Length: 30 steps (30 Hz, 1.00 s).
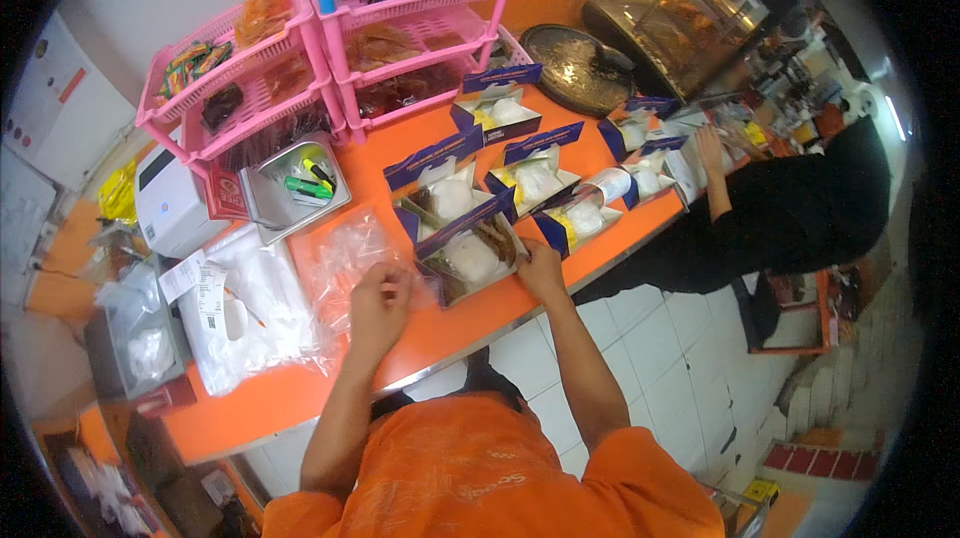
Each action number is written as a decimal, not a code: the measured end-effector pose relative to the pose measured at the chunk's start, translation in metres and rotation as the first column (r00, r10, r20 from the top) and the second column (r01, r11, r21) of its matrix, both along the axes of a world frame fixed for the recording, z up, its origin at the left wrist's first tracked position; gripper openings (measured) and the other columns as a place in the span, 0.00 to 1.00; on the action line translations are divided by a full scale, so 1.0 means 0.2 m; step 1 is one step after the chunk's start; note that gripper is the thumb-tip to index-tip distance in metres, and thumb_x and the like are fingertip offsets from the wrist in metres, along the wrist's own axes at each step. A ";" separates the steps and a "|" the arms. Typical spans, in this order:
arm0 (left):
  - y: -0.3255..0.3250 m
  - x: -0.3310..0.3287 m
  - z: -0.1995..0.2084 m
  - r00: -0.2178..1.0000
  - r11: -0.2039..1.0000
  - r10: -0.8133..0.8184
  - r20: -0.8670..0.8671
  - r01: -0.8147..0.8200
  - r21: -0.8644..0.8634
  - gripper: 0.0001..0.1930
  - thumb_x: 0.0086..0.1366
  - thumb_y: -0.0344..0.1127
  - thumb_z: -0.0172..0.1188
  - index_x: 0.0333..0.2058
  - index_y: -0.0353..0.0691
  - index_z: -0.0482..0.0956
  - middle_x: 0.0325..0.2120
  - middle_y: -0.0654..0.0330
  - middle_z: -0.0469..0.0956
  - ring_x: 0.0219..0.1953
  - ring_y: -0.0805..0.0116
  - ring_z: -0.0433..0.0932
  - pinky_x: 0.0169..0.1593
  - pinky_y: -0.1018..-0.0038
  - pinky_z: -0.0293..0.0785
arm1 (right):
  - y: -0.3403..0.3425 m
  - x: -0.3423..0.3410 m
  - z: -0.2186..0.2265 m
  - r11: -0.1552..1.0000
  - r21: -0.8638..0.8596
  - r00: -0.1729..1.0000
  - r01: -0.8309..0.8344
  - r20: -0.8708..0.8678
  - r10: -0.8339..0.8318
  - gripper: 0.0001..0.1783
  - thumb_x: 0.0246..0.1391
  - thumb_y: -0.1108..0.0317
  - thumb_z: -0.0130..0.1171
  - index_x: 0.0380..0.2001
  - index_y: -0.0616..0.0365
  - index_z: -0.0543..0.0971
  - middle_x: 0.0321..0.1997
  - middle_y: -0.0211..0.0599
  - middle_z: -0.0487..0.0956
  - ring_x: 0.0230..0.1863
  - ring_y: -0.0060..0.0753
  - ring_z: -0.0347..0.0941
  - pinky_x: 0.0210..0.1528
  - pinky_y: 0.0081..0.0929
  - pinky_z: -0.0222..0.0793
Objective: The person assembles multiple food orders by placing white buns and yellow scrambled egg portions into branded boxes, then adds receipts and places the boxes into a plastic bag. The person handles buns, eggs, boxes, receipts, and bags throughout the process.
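My right hand (541, 271) grips the right side of an open blue-and-white cardboard food box (470, 260) near the table's front edge. White rice or a white packet sits in its middle, with brown and green food beside it. Left of that box, my left hand (381, 304) hovers over the table with its fingers curled together. Thin clear plastic bags (352, 260) lie just behind it; whether the fingers hold any plastic is too blurred to make out. A second open food box (440, 195) stands directly behind the gripped one.
More open boxes (535, 183) stand to the right on the orange table (400, 363). Pink basket racks (345, 68), a metal tray (295, 188) with markers and a white printer (170, 198) line the back left. A dark-clothed person (790, 208) reaches in at right, by a glass display case (690, 13).
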<state>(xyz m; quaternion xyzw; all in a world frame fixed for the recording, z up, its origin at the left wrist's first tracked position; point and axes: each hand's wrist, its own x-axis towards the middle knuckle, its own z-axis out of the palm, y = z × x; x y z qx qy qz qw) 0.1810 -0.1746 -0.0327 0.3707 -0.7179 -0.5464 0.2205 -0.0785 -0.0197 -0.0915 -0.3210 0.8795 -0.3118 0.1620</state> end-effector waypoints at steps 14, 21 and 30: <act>0.03 0.02 -0.18 0.642 0.789 0.403 0.652 0.118 -0.603 0.34 0.59 0.36 0.61 0.65 0.39 0.69 0.57 0.48 0.75 0.56 0.45 0.74 0.58 0.51 0.71 | 0.18 0.12 0.03 0.953 -0.297 0.989 -0.055 0.114 0.092 0.32 0.57 0.60 0.64 0.62 0.61 0.70 0.56 0.54 0.76 0.60 0.58 0.71 0.62 0.48 0.68; 0.20 -0.29 -0.31 0.968 0.953 0.196 -0.157 -0.226 -0.204 0.41 0.58 0.19 0.67 0.68 0.33 0.60 0.52 0.51 0.73 0.52 0.64 0.75 0.60 0.66 0.72 | -0.05 0.13 -0.01 0.879 -0.468 0.996 -0.088 -0.012 0.094 0.35 0.54 0.61 0.70 0.61 0.61 0.68 0.55 0.51 0.76 0.61 0.57 0.69 0.62 0.48 0.66; 0.20 -0.35 -0.42 0.840 0.900 0.307 -0.448 -0.410 -0.151 0.29 0.62 0.22 0.67 0.60 0.32 0.67 0.44 0.53 0.78 0.52 0.66 0.76 0.58 0.68 0.74 | -0.02 0.06 -0.01 0.818 -0.570 0.996 -0.075 -0.002 0.089 0.46 0.44 0.47 0.79 0.59 0.61 0.70 0.53 0.49 0.79 0.55 0.51 0.76 0.57 0.43 0.72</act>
